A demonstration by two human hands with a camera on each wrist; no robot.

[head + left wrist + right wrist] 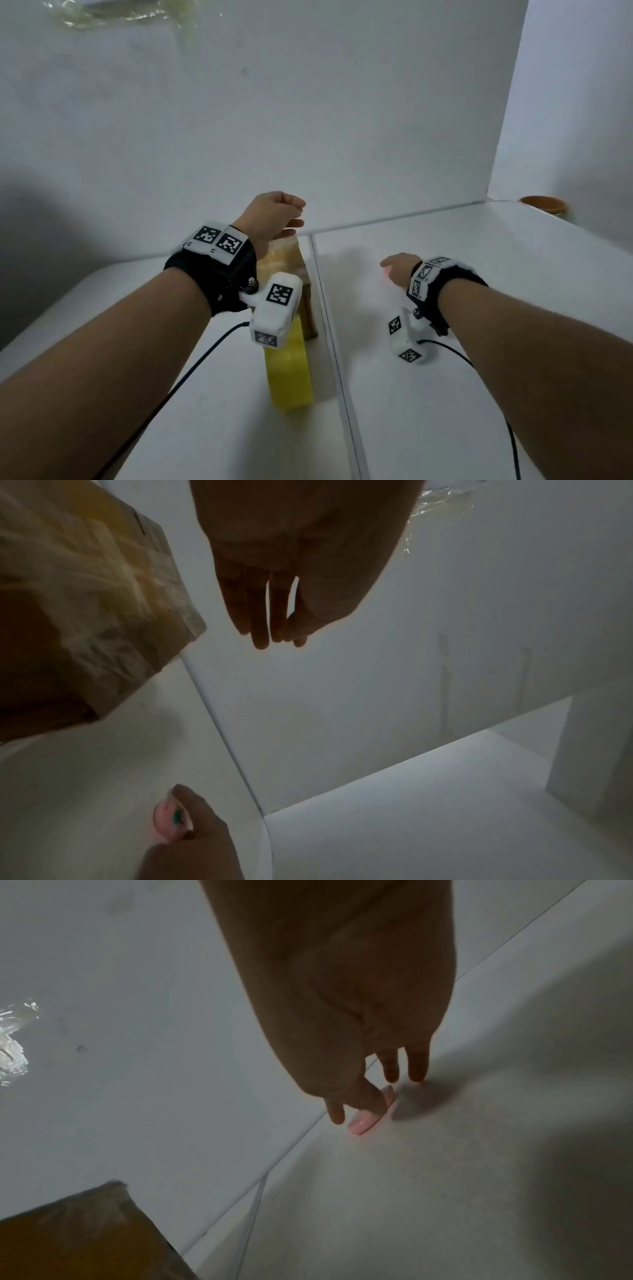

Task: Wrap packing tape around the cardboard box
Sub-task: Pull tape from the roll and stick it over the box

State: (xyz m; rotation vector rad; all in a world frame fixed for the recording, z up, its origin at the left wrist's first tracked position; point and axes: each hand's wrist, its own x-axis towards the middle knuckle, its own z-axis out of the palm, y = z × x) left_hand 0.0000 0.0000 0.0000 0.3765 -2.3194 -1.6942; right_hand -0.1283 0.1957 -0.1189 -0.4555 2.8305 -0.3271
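Right now the L hand (274, 219) hovers loose-fingered, holding nothing, just above the cardboard box (291, 270) at table centre w/ yellow tape roll (289, 373) at its 6 o'clock, R hand (399, 269) pinching a small pink cutter (368, 1118) at 3 o'clock—prob. between wraps; next: grab roll.

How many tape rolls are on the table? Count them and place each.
1 for certain: the yellow tape roll stands on edge just before the cardboard box. A brown ring at the table's far right corner may be a second; too small to tell.
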